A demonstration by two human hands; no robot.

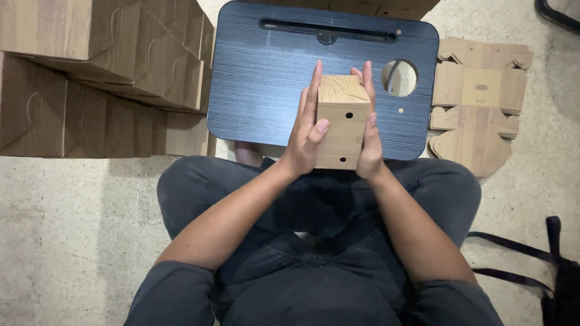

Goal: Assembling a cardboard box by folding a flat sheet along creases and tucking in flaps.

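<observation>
Seated person on a pale concrete floor [72, 241], legs crossed in dark trousers, viewed from above. At upper left, a stack of assembled wood-grain cartons [90, 72] rests on the floor, just beside the left edge of a dark blue lap tabletop [260, 78] with rounded corners — a long slot runs along its far edge and a round hole [399, 78] is cut near its right side. To the right of the tabletop lies a flat, unfolded carton blank [477, 108] in the same wood-grain print. A black strap [513, 265] trails over the floor at lower right. Centre: a small wood-grain box [342, 118], upright, held above the near part of the tabletop, with two small dark holes on the face turned toward the person. Left hand [306, 130] — palm pressed flat to the box's left side, fingers straight and pointing away, thumb lying across the front face. Right hand [370, 136] — palm flat against the right side, fingers extended. The grip of each hand is thus closed against the box, which is clamped between the two palms.
</observation>
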